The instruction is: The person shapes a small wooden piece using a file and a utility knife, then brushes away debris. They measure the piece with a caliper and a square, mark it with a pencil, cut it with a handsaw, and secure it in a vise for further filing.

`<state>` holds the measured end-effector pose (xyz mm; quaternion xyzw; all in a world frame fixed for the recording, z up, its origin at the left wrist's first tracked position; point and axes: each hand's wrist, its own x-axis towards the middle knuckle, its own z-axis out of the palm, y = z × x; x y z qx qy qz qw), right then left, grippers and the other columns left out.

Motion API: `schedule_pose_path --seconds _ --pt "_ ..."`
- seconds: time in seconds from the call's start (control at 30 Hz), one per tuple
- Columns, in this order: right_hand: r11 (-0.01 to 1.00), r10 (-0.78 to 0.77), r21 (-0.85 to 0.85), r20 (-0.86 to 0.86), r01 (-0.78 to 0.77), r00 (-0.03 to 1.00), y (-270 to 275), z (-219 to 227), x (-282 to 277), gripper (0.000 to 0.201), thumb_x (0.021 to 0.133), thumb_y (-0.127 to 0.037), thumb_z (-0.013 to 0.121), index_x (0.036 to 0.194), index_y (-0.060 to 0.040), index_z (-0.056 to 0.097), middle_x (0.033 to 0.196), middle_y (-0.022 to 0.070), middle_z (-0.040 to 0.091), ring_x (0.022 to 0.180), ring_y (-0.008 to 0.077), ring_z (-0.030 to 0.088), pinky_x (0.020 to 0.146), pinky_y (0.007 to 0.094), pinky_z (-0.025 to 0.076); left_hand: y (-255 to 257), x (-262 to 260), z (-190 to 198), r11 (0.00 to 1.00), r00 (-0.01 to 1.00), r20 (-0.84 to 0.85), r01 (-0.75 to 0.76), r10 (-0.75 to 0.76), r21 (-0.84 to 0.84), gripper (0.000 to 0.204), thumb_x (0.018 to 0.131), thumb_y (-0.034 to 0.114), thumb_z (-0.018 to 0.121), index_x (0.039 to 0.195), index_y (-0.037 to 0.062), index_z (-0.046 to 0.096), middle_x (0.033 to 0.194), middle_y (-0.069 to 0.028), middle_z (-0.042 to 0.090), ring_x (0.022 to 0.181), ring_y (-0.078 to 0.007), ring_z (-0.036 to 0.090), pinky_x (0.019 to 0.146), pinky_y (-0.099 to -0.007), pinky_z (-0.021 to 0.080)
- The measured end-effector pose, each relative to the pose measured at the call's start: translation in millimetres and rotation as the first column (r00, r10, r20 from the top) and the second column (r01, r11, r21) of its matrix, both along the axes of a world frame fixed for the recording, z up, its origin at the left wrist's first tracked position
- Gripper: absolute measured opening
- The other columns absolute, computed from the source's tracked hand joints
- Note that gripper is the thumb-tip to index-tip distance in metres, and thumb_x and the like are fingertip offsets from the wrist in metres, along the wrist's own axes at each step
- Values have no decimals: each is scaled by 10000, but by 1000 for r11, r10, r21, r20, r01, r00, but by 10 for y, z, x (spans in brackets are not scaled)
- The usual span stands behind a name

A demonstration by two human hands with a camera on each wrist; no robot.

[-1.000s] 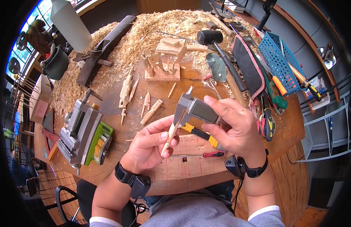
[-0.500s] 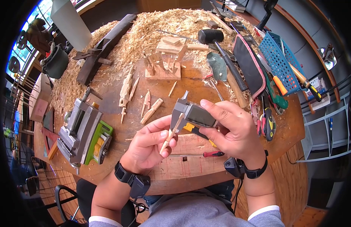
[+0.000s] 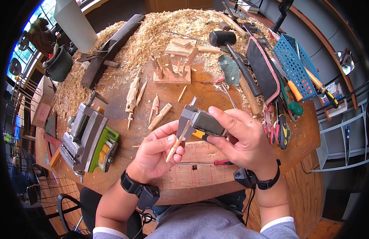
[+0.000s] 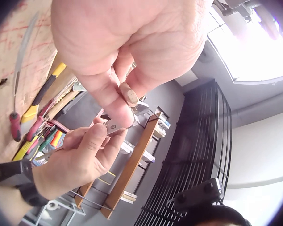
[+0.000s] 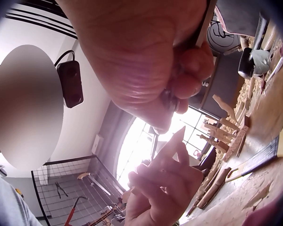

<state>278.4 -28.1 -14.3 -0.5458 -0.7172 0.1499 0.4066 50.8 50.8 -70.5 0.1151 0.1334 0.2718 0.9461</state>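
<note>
In the head view the left hand [image 3: 154,153] pinches a thin pale wooden stick [image 3: 173,150] between thumb and fingers. The right hand [image 3: 242,137] grips a digital caliper [image 3: 207,123] by its display and beam. The caliper's grey jaws lie against the stick's upper part; whether they clamp it cannot be told. From the left wrist view, the stick's blunt round end [image 4: 129,94] pokes out between the left fingers, with the right hand [image 4: 75,162] beyond. In the right wrist view the right palm hides most of the caliper.
Carved wooden pieces [image 3: 132,95] and a block holding small pegs [image 3: 172,77] lie beyond the hands. A vise [image 3: 87,137] stands at left. At right are a mallet [image 3: 222,38], a blue basket [image 3: 296,65] and several tools. A marked board [image 3: 196,175] lies near the front edge.
Both hands, with the caliper and stick, have shifted slightly left in the head view. The caliper has come a little lower, and its display is turned more toward the head camera.
</note>
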Motion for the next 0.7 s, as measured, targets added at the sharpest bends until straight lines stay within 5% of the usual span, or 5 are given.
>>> schedule_pose_path --seconds 0.23,0.4,0.7 --pt "998 49 35 12 -49 999 24 -51 -45 603 767 -80 798 1334 -58 593 957 149 635 744 282 643 640 355 535 -22 16 27 1000 998 -66 -22 22 3 354 954 15 528 1303 -30 493 1027 -165 632 769 -194 705 599 -273 617" --pt "994 79 73 12 -79 997 31 -99 -80 595 774 -86 792 1334 -58 592 940 140 626 733 293 642 623 369 532 -24 32 58 985 989 -149 16 10 171 236 962 178 585 1118 4 553 856 -77 591 617 -123 572 468 -227 474" --pt "998 25 50 28 -26 999 20 -61 -124 611 769 -76 794 1342 -50 583 951 146 633 714 293 643 619 369 531 -32 69 0 991 994 -108 -10 24 132 239 965 217 559 1122 40 533 705 -13 479 537 -95 428 472 -227 358"
